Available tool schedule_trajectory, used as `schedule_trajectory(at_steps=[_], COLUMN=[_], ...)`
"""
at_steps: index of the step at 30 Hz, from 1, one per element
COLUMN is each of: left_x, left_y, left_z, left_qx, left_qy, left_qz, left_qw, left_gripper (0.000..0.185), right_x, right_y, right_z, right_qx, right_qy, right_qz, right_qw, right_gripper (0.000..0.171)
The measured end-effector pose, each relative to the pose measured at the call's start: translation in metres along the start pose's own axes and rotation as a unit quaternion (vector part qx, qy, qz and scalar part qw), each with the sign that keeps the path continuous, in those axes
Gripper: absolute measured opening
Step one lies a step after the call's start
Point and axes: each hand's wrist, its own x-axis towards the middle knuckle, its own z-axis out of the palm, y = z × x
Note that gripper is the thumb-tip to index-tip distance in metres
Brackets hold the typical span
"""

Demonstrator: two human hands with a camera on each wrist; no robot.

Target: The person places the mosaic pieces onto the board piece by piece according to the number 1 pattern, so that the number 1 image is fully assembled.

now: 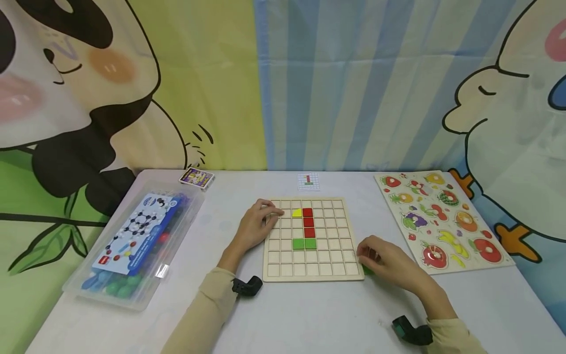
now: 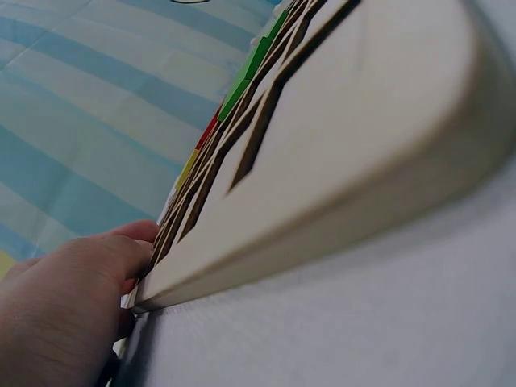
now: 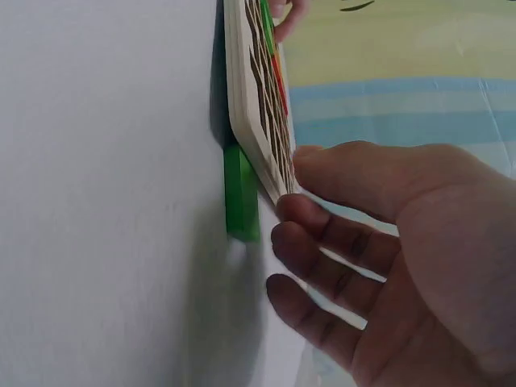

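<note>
Clear plastic box (image 1: 132, 246) of molecule-model pieces at the far left of the white table (image 1: 309, 319), lid printed with a molecule picture. Small card box (image 1: 197, 177) behind it, near the backdrop. Left hand (image 1: 256, 227) laid on the upper left corner of the wooden grid board (image 1: 309, 268), fingers fairly straight and pressing the frame, nothing pinched. In the board's cells: a yellow triangle tile (image 1: 297, 213) just left of three red square tiles (image 1: 308, 222) stacked in a column, two green square tiles (image 1: 304, 243) side by side beneath. Small pattern card (image 1: 308, 181) lying behind the board. Right hand (image 1: 389, 263) at the board's lower right corner, fingers loosely bent and spread, tips close to the edge, gripping nothing visible. Loose green tile (image 3: 240, 193) flat on the table just beside that corner, partly under the board's rim, near the fingertips. Fruit peg puzzle (image 1: 442, 221) farther right, well apart from the board.
</note>
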Motion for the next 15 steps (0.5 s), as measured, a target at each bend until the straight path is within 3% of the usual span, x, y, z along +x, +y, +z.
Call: schedule_trajectory(at_steps=[7,15], left_x=[0.001,0.000], left_y=[-0.001,-0.002], left_z=[0.001,0.002], left_qx=[0.001,-0.004], left_qy=[0.004,0.015], left_qz=[0.006,0.017], left_qw=[1.0000,0.9997], left_gripper=[0.018,0.018], right_x=[-0.013,-0.015], right_y=[0.000,0.000], right_z=[-0.006,-0.006], right_qx=[-0.062,-0.031], right_qy=[-0.042,-0.052], right_qz=[0.025,0.038], right_qw=[0.997,0.997], right_gripper=[0.021,0.023])
